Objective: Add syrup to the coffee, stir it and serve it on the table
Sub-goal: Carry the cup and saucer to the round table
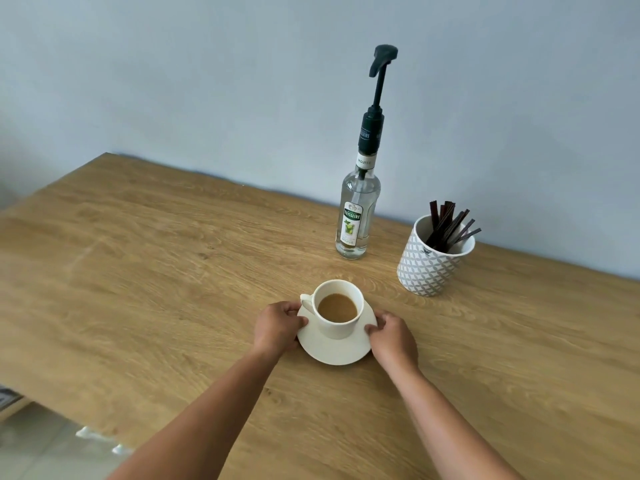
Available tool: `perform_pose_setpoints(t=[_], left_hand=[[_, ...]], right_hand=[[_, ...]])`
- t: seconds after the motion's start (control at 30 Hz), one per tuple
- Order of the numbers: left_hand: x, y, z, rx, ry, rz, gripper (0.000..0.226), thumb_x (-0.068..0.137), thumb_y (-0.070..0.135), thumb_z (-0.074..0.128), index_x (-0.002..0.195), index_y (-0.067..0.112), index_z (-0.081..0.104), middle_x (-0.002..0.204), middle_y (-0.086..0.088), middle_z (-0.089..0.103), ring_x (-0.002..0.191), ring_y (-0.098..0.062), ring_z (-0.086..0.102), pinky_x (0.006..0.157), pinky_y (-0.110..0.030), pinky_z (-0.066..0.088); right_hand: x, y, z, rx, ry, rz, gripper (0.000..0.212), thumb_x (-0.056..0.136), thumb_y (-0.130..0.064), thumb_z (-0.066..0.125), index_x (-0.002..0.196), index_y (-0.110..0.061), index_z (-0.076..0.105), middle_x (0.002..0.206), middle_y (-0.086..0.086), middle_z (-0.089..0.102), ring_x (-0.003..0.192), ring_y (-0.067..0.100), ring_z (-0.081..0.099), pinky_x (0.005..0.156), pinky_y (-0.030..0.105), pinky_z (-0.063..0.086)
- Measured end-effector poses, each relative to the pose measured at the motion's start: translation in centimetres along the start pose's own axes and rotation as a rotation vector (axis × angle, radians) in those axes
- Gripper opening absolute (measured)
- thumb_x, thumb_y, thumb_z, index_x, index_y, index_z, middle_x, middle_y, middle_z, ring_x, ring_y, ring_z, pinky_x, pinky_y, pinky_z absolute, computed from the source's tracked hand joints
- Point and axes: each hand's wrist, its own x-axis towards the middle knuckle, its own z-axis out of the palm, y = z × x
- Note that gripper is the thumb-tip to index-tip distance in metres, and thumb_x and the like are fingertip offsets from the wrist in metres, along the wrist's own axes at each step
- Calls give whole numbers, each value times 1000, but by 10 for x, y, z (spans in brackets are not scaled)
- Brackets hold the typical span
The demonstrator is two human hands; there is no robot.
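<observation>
Where saucer (332, 351) rims curve, left hand (275, 329) and right hand (393, 339) in pinching grip.

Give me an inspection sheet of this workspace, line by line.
Surface: wooden table, bare wood over most of it.
Job's things: white cup of coffee on saucer; pump-top syrup bottle upright behind it; patterned holder with dark stir sticks.
Clutter: nothing seen.
Grippers: left hand and right hand grip opposite saucer edges.
Cables: nothing seen.
Surroundings: pale wall behind; tiled floor at lower left.
</observation>
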Motion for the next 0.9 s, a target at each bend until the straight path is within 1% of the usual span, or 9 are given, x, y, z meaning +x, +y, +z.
perform_pose_setpoints(t=[0.1, 0.17, 0.23, 0.33, 0.47, 0.6, 0.7, 0.83, 0.9], left_hand=[[-5, -2, -1, -62, 5, -20, 30, 86, 1, 68, 110, 17, 70, 85, 5, 73, 80, -18, 71, 60, -39, 63], [-10, -5, -4, -94, 28, -22, 29, 86, 0, 68, 111, 15, 70, 83, 5, 72, 76, -16, 70, 54, -35, 62], [-16, -8, -7, -131, 45, -31, 29, 86, -1, 67, 112, 13, 70, 83, 5, 72, 73, -14, 69, 48, -31, 59], [-27, -14, -17, -179, 76, -45, 30, 87, -1, 66, 113, 11, 69, 90, -3, 74, 77, -18, 70, 49, -31, 60], [-42, -25, -34, -265, 149, -66, 27, 87, 0, 67, 110, 14, 68, 95, -7, 75, 81, -20, 72, 52, -33, 60], [-60, -38, -61, -379, 235, -85, 25, 87, -1, 68, 103, 18, 67, 85, -2, 74, 74, -16, 71, 48, -27, 57], [-78, -49, -87, -417, 293, -82, 26, 87, -1, 68, 106, 18, 67, 88, -5, 73, 80, -24, 72, 56, -35, 62], [-103, -70, -126, -475, 361, -87, 24, 88, -1, 67, 104, 17, 68, 84, -6, 70, 72, -23, 69, 46, -29, 57], [-118, -81, -146, -507, 405, -87, 24, 87, -1, 67, 94, 22, 69, 81, -5, 71, 67, -19, 70, 44, -26, 56]], right_hand=[[-2, 2, 3, 139, -21, 24, 33, 89, -18, 59, 120, -28, 61, 108, -2, 71, 83, 24, 69, 70, 41, 59], [-3, 2, 5, 213, -40, 26, 35, 89, -15, 60, 122, -27, 60, 107, -2, 70, 77, 22, 69, 55, 35, 58], [-5, 2, 7, 254, -54, 1, 34, 89, -12, 61, 119, -27, 62, 98, -8, 68, 84, 23, 68, 64, 43, 60], [-8, -1, 13, 283, -101, -37, 33, 87, -10, 63, 117, -25, 64, 89, -18, 62, 92, 23, 67, 79, 53, 57], [-14, -10, 23, 319, -171, -94, 36, 89, -9, 62, 121, -25, 63, 109, -3, 69, 100, 22, 66, 87, 53, 55], [-28, -28, 39, 338, -242, -166, 37, 89, -6, 61, 120, -27, 65, 102, -12, 69, 97, 18, 67, 87, 52, 55], [-44, -46, 56, 347, -304, -217, 38, 89, -5, 61, 117, -29, 66, 95, -23, 67, 93, 14, 68, 86, 50, 56], [-72, -71, 82, 358, -403, -292, 39, 89, -3, 61, 115, -32, 67, 102, -9, 73, 96, 17, 69, 87, 51, 56], [-89, -83, 94, 350, -443, -336, 43, 88, -2, 60, 100, -43, 69, 93, -12, 73, 90, 17, 70, 80, 48, 59]])
